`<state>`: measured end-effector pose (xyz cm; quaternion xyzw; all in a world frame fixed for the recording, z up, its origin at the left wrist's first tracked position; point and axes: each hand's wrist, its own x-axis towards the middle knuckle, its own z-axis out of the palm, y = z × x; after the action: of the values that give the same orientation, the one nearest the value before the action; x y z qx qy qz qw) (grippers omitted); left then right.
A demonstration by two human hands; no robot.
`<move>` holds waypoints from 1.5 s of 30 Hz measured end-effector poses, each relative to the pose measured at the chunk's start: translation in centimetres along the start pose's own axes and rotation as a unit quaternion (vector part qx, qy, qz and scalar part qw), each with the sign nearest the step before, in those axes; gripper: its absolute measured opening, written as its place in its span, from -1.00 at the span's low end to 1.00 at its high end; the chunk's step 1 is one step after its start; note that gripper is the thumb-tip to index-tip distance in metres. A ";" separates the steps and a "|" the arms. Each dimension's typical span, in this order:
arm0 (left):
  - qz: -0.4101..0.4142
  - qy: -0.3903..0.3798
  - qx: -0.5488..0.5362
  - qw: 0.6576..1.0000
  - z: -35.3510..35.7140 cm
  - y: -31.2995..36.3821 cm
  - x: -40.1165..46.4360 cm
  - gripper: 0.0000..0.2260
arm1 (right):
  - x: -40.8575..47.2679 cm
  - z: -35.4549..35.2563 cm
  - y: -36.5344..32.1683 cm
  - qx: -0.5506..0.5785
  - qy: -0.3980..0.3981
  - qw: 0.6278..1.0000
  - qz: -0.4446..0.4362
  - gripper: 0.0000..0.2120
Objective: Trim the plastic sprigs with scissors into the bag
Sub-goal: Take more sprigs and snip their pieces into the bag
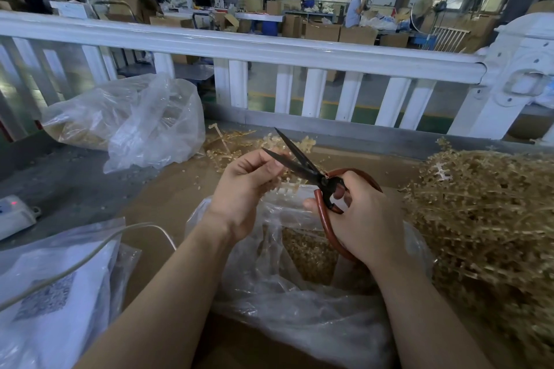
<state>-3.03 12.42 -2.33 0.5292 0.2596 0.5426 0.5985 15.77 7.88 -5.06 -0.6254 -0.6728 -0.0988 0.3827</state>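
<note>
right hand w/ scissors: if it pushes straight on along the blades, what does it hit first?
Likely the left hand: the scissors in the right hand point up-left with open blades, the lower tip right at its fingers and sprig. Depth unclear.

The left hand (245, 186) covers most of the sprig (283, 187) it pinches, leaving only pale tips showing. The right hand (358, 214) hides the lower loops of the scissors (302, 165). The heap of sprigs (485, 213) runs off the right edge (its far side unseen). The printed bag (51, 293) at lower left carries blurred, unreadable marking.
</note>
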 end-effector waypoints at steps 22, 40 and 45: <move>-0.048 -0.007 -0.048 0.998 0.0 -0.2 0.1 -0.95 | -0.1 -0.1 -0.5 -0.007 0.039 0.999 -0.021 -0.49; 0.004 -0.021 0.021 1.000 0.1 -0.4 0.1 -0.90 | -0.1 -0.6 -0.8 0.005 0.025 1.000 -0.016 -0.53; 0.024 -0.033 0.063 0.997 0.0 -0.5 0.1 -0.91 | -0.2 -0.5 -0.7 -0.009 0.030 0.999 -0.017 -0.61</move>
<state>-2.79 12.53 -2.78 0.5896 0.2609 0.5220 0.5585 15.35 7.29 -4.56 -0.6142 -0.6704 -0.1300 0.3956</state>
